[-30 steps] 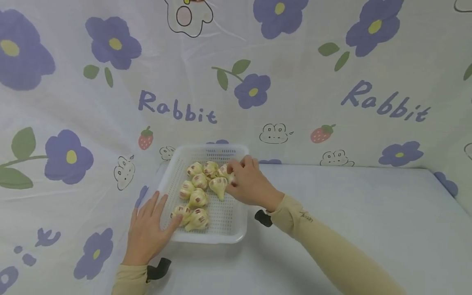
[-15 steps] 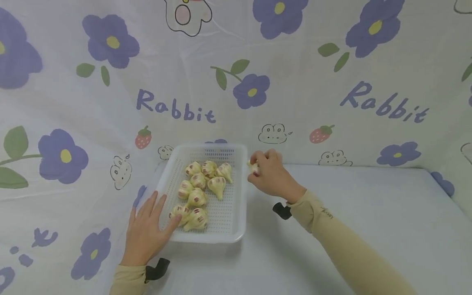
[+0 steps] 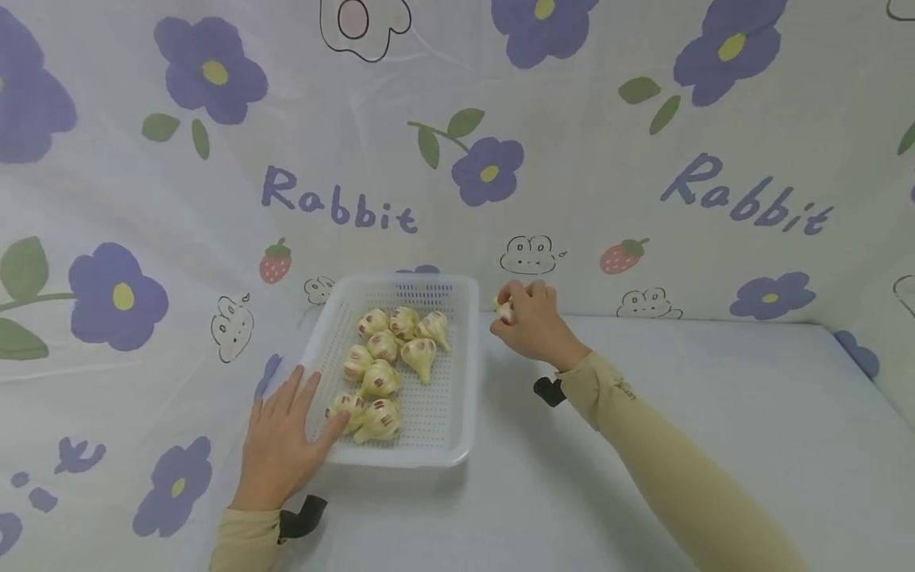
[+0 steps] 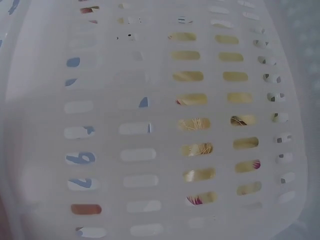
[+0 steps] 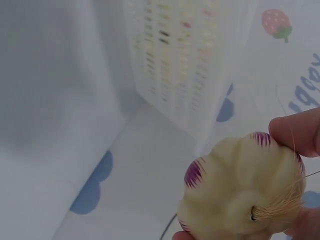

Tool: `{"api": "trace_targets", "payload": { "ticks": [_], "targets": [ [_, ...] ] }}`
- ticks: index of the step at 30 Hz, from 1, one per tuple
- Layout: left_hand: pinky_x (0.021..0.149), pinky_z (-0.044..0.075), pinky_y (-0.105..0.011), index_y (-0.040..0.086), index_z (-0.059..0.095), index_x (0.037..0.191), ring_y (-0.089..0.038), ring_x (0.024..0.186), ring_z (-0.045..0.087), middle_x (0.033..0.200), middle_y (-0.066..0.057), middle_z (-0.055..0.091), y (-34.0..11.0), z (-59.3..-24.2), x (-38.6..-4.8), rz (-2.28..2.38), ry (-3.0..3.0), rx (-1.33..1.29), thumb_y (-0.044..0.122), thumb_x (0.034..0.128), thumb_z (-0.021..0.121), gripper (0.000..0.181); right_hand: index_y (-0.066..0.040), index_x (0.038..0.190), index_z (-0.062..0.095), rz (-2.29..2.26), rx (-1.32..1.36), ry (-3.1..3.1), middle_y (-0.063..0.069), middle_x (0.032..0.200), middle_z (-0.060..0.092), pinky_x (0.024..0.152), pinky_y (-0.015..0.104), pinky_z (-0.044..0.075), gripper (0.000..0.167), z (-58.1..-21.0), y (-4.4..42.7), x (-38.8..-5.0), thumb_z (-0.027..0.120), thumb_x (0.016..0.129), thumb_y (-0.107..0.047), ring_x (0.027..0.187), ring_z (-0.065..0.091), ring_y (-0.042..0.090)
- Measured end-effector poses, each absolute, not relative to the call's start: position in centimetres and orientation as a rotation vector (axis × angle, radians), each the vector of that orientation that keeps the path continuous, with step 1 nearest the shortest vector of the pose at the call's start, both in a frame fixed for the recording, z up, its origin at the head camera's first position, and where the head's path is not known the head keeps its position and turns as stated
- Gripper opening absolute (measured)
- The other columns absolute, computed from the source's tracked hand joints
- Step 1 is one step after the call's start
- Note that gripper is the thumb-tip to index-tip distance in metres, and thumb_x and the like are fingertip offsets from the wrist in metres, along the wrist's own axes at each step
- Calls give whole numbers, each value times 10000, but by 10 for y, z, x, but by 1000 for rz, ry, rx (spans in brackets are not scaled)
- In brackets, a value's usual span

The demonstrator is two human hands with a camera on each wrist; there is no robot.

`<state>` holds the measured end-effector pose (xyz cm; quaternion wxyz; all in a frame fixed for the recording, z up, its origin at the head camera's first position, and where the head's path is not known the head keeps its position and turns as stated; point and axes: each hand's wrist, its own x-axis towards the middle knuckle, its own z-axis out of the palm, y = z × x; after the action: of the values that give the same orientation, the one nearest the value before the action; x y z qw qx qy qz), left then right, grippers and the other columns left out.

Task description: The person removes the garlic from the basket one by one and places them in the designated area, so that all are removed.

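A white perforated plastic basket [image 3: 463,397] holds several garlic bulbs [image 3: 381,380], pale yellow with purple streaks. My left hand [image 3: 281,445] rests over the basket's left rim with fingers spread and straight, the thumb reaching inside by the nearest bulbs. Beyond the right rim, my right hand [image 3: 532,324] pinches one garlic bulb [image 5: 240,185] just above the table, near the back wall. Its rooty base faces the right wrist camera. In the left wrist view the slotted basket wall [image 4: 160,115] fills the picture, and bulbs show through the slots.
The white table [image 3: 700,397] stretches to the right of the basket. A cloth wall [image 3: 586,159] printed with flowers and "Rabbit" lettering stands behind and to the left. Black straps [image 3: 303,516] hang at the wrists.
My right hand has lifted a garlic bulb out of the basket and carried it right, past the rim. The left hand keeps its place on the basket.
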<state>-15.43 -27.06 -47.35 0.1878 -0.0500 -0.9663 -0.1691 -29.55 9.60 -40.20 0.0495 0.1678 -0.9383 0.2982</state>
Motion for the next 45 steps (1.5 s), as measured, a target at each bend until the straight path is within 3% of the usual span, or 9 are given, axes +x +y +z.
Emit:
{"api": "trace_targets", "payload": {
  "ticks": [15, 24, 36, 45],
  "targets": [
    [1172, 238, -760, 54, 507, 1527, -522, 1407, 461, 1625, -233, 410, -271, -475, -154, -457, -2702, -153, 540, 969, 624, 750, -59, 1233, 539, 953, 419, -2948, 226, 1176, 431, 811, 410, 441, 362, -443, 90, -330, 648, 937, -237, 1148, 370, 393],
    [1153, 278, -757, 50, 505, 1527, -528, 1397, 468, 1624, -236, 409, -270, -473, -154, -465, -2699, -150, 534, 977, 619, 741, -65, 1235, 547, 825, 419, -3014, 246, 1218, 449, 915, 476, 444, 376, -462, 85, -348, 665, 938, -264, 1188, 364, 406],
    [1135, 319, -741, 38, 511, 1520, -523, 1398, 472, 1614, -246, 422, -271, -476, -151, -434, -2700, -146, 542, 972, 621, 751, -80, 1228, 544, 799, 390, -3089, 238, 1233, 436, 892, 442, 484, 352, -486, 90, -358, 666, 953, -262, 1212, 347, 398],
    [1126, 354, -703, 44, 522, 1513, -516, 1381, 493, 1606, -242, 437, -271, -477, -152, -446, -2661, -161, 515, 963, 646, 734, -77, 1243, 556, 803, 389, -3103, 271, 1300, 433, 983, 508, 497, 385, -493, 83, -363, 626, 908, -253, 1252, 355, 415]
  ]
}}
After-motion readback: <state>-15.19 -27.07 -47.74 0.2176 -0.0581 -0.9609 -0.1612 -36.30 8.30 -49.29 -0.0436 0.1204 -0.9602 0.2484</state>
